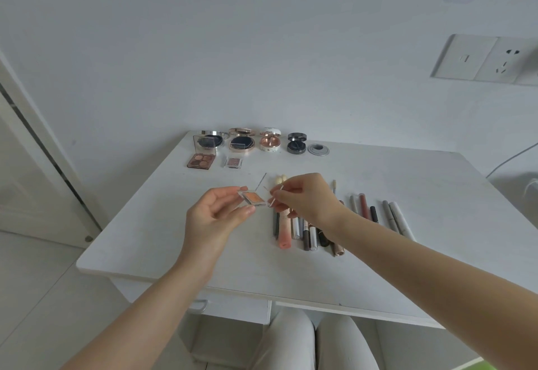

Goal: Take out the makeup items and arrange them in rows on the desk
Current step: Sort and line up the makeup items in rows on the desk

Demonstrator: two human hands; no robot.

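left hand (217, 214) pinches orange eyeshadow pan (252, 197) | right hand (302, 196) pinches its clear lid (273, 198) (above desk (174, 224))

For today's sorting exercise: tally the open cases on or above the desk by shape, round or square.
Round compacts: 4
Square shadow cases: 3, one held by both hands
Total: 7
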